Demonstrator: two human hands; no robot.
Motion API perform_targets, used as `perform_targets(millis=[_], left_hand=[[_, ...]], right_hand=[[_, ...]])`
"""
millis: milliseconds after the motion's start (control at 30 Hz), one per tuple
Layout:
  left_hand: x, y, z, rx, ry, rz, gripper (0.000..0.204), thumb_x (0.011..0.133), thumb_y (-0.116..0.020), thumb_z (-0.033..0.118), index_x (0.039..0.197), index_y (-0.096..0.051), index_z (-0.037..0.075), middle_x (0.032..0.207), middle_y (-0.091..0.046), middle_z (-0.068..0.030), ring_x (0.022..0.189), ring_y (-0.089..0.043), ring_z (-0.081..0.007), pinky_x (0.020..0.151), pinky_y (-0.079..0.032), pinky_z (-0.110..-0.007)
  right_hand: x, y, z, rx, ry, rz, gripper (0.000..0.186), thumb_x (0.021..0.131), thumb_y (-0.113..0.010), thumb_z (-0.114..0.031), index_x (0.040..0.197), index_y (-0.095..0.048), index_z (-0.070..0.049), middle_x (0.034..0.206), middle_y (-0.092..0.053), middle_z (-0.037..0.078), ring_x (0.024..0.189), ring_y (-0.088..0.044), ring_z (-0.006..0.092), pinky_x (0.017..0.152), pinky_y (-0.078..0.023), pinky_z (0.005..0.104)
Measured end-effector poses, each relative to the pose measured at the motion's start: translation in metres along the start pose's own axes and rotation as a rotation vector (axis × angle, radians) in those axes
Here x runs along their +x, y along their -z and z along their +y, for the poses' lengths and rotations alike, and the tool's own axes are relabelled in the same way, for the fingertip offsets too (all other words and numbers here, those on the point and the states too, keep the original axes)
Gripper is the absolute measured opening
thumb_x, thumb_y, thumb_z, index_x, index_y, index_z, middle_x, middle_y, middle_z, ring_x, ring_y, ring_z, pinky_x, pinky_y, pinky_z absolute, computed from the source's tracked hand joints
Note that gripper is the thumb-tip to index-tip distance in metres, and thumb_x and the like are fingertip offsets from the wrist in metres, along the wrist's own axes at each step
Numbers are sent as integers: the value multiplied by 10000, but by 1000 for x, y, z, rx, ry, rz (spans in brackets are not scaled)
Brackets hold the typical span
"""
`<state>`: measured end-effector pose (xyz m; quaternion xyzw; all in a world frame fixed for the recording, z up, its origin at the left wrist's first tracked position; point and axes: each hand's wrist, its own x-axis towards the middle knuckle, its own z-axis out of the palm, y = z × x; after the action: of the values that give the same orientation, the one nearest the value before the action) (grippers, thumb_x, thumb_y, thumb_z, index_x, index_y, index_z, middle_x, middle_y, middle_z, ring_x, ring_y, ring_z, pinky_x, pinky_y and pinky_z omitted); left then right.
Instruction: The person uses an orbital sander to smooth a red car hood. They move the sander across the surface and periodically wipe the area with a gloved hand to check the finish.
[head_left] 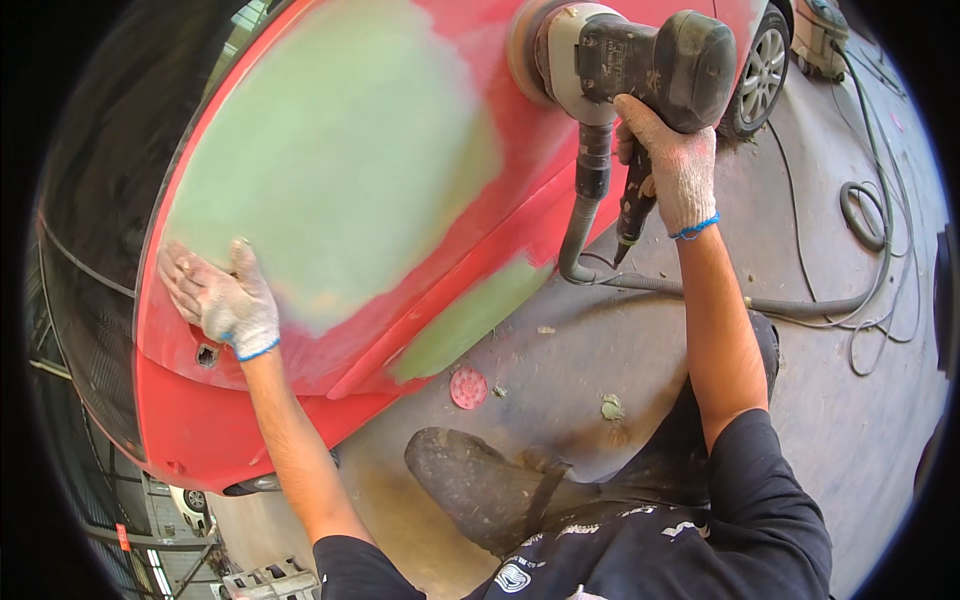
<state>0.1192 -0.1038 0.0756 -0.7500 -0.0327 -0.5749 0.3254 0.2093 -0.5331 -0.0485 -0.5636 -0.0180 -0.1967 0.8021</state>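
Observation:
My right hand, in a white knit glove with a blue cuff, is wrapped round the handle of an electric sander. The sander's round pad stands edge-on against the red car panel; whether it touches cannot be made out. From its neck a grey dust hose bends down and off to the right. My left hand, gloved the same way, lies flat with fingers stretched on the panel. It rests at the lower left edge of a large patch of pale green filler, just above a small hole.
A second green patch covers the lower panel. On the grey floor lie a pink perforated sanding disc and a crumpled green scrap. Hose and cables loop at right towards a vacuum unit. A car wheel stands beyond the sander.

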Motion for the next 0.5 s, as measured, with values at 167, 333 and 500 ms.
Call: perform_targets(millis=[167, 333, 500], left_hand=[[3, -5, 26, -43, -59, 38, 920, 957, -451, 682, 1527, -335, -31, 1580, -357, -196, 1455, -331, -375, 1179, -290, -510], [-44, 30, 102, -213, -196, -191, 884, 901, -625, 541, 1523, -352, -25, 1556, -397, -193, 1455, -338, -359, 1175, -298, -501], [-81, 112, 153, -1331, 126, -634, 1049, 812, -790, 479, 1547, -244, -34, 1532, -386, -188, 1394, -406, -300, 1157, -328, -450]], right_hand=[[-15, -11, 3, 122, 49, -75, 194, 827, -794, -144, 912, -698, 1, 764, -671, 37, 644, -615, 119, 585, -482, 276], [-42, -42, 20, 275, 143, -251, 559, 801, -807, -85, 1290, -551, 5, 1219, -668, 112, 1099, -653, 199, 959, -534, 348], [-88, -78, 31, 675, -1, -374, 784, 736, -852, -254, 1395, -458, -97, 1174, -661, 145, 1033, -685, 248, 912, -556, 379]])
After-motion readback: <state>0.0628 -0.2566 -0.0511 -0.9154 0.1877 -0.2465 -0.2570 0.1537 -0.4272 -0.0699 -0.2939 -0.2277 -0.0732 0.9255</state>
